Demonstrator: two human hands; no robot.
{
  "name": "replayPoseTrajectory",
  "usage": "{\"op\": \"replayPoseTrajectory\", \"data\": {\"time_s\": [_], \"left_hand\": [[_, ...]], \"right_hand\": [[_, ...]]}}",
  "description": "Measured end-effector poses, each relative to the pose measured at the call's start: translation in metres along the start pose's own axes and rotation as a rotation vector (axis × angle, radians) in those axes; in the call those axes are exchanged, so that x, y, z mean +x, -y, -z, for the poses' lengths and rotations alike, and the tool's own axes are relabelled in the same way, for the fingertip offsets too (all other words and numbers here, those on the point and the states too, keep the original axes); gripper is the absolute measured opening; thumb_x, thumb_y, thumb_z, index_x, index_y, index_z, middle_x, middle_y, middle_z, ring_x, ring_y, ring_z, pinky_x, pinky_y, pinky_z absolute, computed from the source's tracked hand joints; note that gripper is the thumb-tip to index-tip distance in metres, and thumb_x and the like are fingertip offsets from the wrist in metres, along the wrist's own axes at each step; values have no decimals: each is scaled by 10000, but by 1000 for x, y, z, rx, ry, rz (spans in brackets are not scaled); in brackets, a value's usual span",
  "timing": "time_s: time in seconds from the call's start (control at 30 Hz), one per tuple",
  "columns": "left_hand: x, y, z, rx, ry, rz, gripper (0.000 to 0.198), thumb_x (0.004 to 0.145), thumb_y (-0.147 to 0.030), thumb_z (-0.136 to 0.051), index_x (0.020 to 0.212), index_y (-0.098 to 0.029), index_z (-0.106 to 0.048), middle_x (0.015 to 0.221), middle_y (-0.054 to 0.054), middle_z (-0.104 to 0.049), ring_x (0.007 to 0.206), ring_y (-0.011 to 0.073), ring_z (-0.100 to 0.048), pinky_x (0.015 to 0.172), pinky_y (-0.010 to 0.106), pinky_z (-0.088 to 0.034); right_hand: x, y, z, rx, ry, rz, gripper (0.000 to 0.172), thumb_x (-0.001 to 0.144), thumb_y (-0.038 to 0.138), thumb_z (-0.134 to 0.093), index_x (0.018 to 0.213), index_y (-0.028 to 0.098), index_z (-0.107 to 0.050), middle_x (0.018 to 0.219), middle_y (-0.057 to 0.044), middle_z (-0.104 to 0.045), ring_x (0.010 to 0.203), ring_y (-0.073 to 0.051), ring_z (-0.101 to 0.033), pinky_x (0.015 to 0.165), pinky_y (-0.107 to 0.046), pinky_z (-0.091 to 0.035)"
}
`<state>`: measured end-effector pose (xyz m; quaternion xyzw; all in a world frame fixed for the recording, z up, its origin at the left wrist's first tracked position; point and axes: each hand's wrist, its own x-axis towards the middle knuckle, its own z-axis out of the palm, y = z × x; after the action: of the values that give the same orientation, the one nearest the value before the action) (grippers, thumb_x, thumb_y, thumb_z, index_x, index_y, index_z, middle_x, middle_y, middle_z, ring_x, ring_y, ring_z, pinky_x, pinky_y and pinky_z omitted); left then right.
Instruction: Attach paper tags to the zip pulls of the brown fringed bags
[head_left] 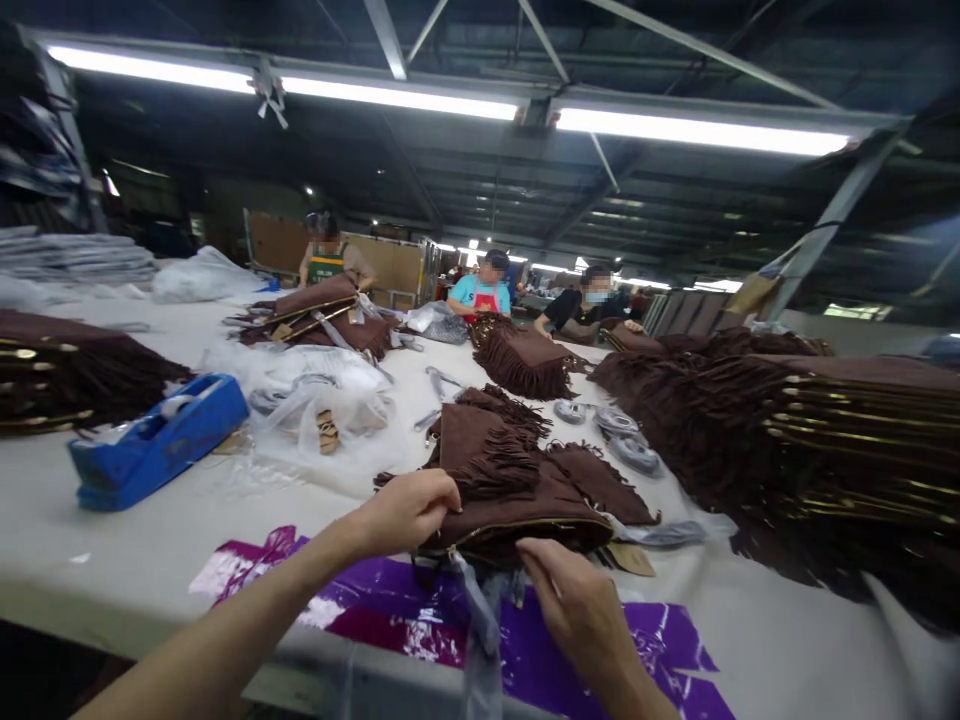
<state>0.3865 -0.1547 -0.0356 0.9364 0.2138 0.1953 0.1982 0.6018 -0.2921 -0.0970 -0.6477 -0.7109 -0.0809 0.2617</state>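
Observation:
A brown fringed bag (517, 500) with a gold zipper lies at the table's front, its zipper edge facing me. My left hand (416, 508) pinches the bag's left side, thumb and fingers together. My right hand (574, 600) is at the bag's front edge, below the zipper, fingers bent; whether it grips the edge is hard to tell. A plastic-wrapped strap (480, 610) hangs from the zipper's left end, over purple tape (397, 600) on the table. A cardboard tag (631, 558) sticks out at the bag's right.
A blue tape dispenser (161, 440) stands at left beside clear plastic bags (307, 400). Brown fringed bags are stacked at far left (75, 370) and right (862, 430). Wrapped coils (630, 440) lie behind the bag. Three people (484, 290) work across the table.

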Motion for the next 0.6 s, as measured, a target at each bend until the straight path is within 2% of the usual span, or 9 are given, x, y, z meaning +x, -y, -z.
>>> {"op": "replayPoseTrajectory", "data": {"time_s": [0.07,0.13,0.17,0.23,0.33,0.4,0.47,0.6], "left_hand": [[-17,-3,-5,148,80,11,187,737,-115,-514,895,-190,-580,927,41,-628,864,194,-572,761,272,-426],[-27,-6,-18,308,108,61,160,747,-156,-558,903,-191,-553,961,70,-631,899,245,-575,765,322,-423],[-29,-7,-25,366,104,109,142,765,-169,-561,904,-190,-540,960,83,-638,905,264,-581,762,338,-421],[-29,-8,-35,391,102,210,129,800,-162,-540,922,-195,-515,924,84,-662,887,270,-605,736,330,-415],[-24,-9,-35,243,93,237,140,815,-135,-488,927,-219,-487,853,28,-675,833,218,-630,683,269,-389],[-22,-5,-25,136,55,189,145,802,-128,-463,905,-229,-483,827,-4,-660,820,188,-623,669,244,-370],[-24,4,-12,99,24,163,161,787,-130,-454,908,-231,-487,829,-12,-648,819,180,-612,670,240,-362],[-35,24,4,173,54,219,160,808,-139,-440,927,-228,-501,857,4,-649,823,195,-603,689,267,-365]], "right_hand": [[-7,29,-2,1,40,-64,168,920,325,-497,985,223,-615,847,-49,-703,754,-217,-669,643,-285,-470],[-4,61,-10,-113,111,-139,202,819,366,-645,945,214,-606,809,-56,-699,742,-267,-671,617,-314,-468],[1,74,-14,-168,159,-162,219,794,339,-676,953,208,-601,816,-62,-705,750,-281,-675,617,-322,-470],[18,92,-19,-256,257,-205,128,838,212,-615,964,200,-590,840,-66,-722,744,-269,-693,586,-300,-459],[41,96,-11,-287,308,-196,138,892,98,-499,937,204,-575,872,-45,-736,739,-219,-712,540,-249,-413],[47,82,2,-268,260,-170,89,892,138,-526,912,216,-565,860,-29,-740,756,-212,-715,534,-238,-388],[41,52,17,-290,201,-211,54,878,170,-548,889,223,-551,807,-32,-740,743,-220,-713,529,-239,-370],[-4,-42,39,-338,51,-375,116,897,174,-432,816,228,-495,695,-51,-709,661,-230,-694,536,-264,-388]]}}
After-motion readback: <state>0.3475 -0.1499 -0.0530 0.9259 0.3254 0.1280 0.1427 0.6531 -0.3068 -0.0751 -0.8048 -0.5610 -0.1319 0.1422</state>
